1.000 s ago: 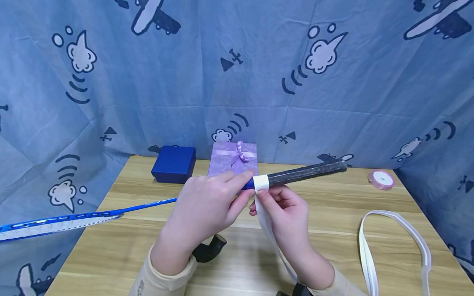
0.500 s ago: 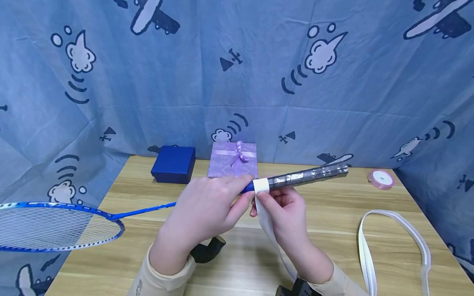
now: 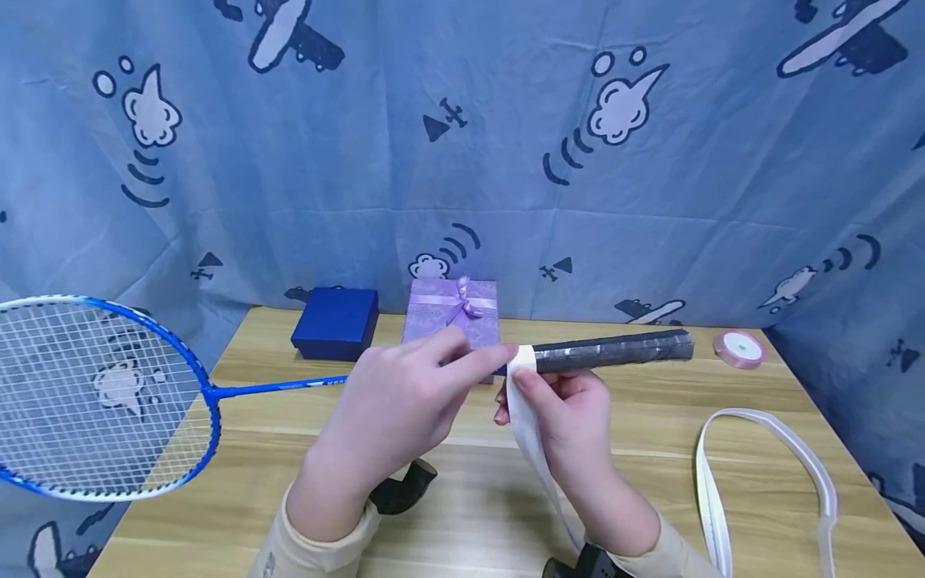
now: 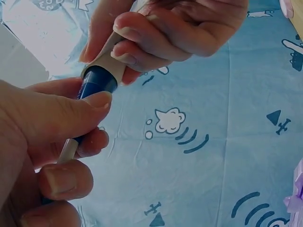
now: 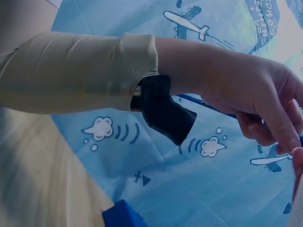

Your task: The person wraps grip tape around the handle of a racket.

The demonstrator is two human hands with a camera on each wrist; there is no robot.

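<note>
In the head view a blue-and-white badminton racket (image 3: 209,391) lies across both hands, its strung head at left and its black handle (image 3: 614,350) at right. My left hand (image 3: 390,401) grips it near the blue cone (image 4: 97,84), best seen in the left wrist view, with the index fingertip on the white grip tape (image 3: 531,429). One band of tape wraps the handle's near-cone end. Thumb and fingers of my right hand (image 3: 574,425) pinch the tape there, and its loose length hangs toward the forearm. The right wrist view shows mainly the left arm and hand (image 5: 246,90).
On the wooden table (image 3: 650,449) a blue box (image 3: 336,323) and a purple gift box (image 3: 451,309) stand at the back. A pink ribbon roll (image 3: 739,349) lies at back right, and a loop of white tape (image 3: 802,457) at right. A patterned blue curtain (image 3: 491,177) hangs behind.
The racket has rolled about its length, so its strung face turns from edge-on to facing the head camera. My left index finger has stretched onto the tape; the right hand keeps pinching it.
</note>
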